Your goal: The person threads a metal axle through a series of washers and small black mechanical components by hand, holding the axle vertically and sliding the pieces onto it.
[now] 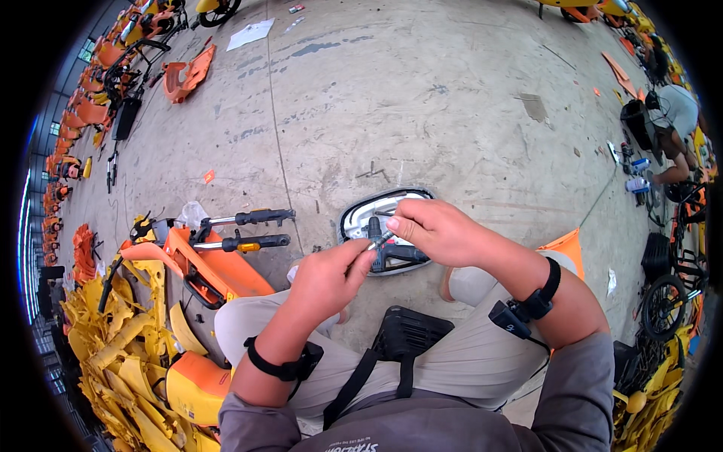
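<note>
My left hand [327, 277] is closed, thumb and fingers pinching one end of a small metal cylinder [382, 239]. From the other side my right hand [431, 228] pinches its far end; a thin dark bit of metal shows by those fingertips. What exactly the cylinder is, I cannot make out. Beneath both hands, on the floor between my feet, is a white, dark-rimmed tray [352, 211]. A dark cordless drill [374, 226] lies in it, partly hidden by my hands.
Left of me lie an orange scooter front with fork legs [256, 242] and a heap of yellow panels [113, 339]. An orange panel [188, 75] rests farther off. At the right a person [674, 113] crouches near cans [637, 183] and a wheel [663, 307].
</note>
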The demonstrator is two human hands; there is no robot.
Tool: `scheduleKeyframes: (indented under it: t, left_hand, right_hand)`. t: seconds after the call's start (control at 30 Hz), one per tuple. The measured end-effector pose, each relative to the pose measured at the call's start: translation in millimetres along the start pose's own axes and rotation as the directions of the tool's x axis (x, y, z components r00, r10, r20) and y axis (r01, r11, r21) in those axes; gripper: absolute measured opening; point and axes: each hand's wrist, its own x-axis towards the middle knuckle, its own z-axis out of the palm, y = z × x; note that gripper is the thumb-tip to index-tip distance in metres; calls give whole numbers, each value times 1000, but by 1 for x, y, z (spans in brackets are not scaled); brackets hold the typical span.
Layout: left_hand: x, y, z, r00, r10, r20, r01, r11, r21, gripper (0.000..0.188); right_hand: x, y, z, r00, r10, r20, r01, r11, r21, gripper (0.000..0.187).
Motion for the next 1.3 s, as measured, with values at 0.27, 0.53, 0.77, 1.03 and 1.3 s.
scheduleKeyframes:
  t: [0.27, 0.53, 0.77, 1.03, 1.3]
  left_hand:
    - [2, -14, -8, 938, -85, 336, 263, 807, -529, 24]
    - [7, -10, -22, 798, 29, 601, 478, 577, -663, 33]
    - [4, -8, -16, 782, 107, 614, 467, 552, -691, 35]
    - [3, -8, -9, 801, 28, 598, 465, 601, -651, 35]
    - [-5, -7, 3, 931, -56, 360, 259, 797, -546, 34]
  right_hand:
    - [-1, 6, 8, 940, -328, -93, 327, 945, -24, 35]
    - [-3, 5, 2, 878, -458, -138, 450, 889, -88, 38]
    - [-3, 5, 4, 626, -739, -249, 595, 659, -460, 46]
    - [-5, -3, 9, 700, -639, -319, 450, 741, -498, 49]
    - [-3, 2, 14, 835, -460, -302, 347, 866, -359, 52]
